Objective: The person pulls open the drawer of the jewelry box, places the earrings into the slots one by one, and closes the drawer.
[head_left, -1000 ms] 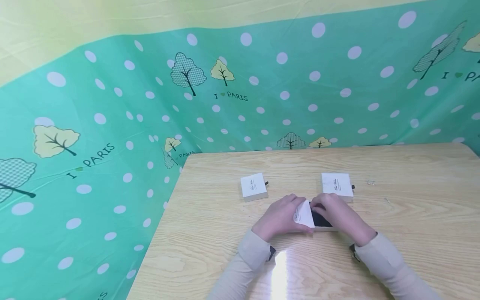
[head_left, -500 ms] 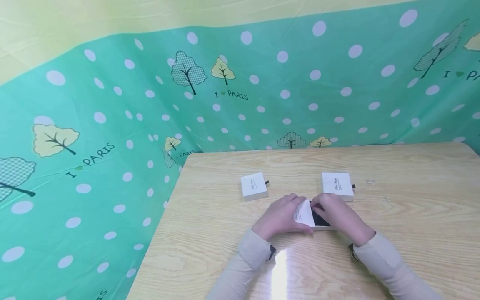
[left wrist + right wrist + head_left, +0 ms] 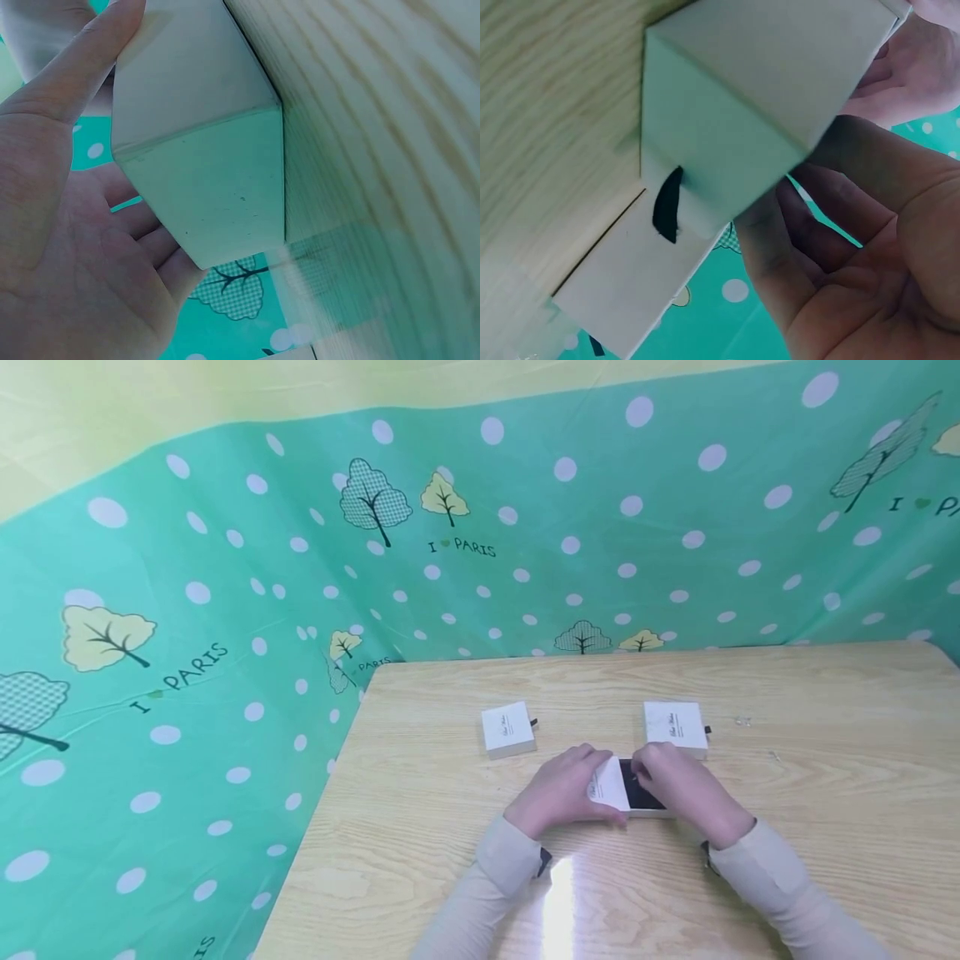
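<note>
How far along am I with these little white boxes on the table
In hand: the left hand grips the sleeve of the near box while the right hand is at its dark drawer, which shows partly slid out. Apparently left: the two far boxes, one left, one right, sit closed and untouched.
</note>
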Action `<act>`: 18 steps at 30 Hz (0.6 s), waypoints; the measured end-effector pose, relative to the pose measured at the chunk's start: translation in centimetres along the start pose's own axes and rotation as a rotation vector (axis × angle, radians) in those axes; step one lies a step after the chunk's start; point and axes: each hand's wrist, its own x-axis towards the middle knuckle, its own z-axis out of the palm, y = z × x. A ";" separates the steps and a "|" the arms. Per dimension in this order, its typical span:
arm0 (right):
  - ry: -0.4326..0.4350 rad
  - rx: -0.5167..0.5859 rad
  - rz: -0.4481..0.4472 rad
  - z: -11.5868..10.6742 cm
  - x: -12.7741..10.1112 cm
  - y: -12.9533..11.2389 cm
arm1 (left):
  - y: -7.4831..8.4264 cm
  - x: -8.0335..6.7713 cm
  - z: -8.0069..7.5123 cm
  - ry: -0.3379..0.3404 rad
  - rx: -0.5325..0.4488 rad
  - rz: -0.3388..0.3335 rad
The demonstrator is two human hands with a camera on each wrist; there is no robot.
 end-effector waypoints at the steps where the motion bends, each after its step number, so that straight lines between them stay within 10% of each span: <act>1: 0.004 -0.001 -0.004 0.0 0.0 0.1 | 0.0 0.0 0.0 0.000 0.000 0.000; 18: 0.020 0.043 0.001 0.3 0.0 0.7 | 0.2 0.0 -0.2 -0.006 -0.008 -0.006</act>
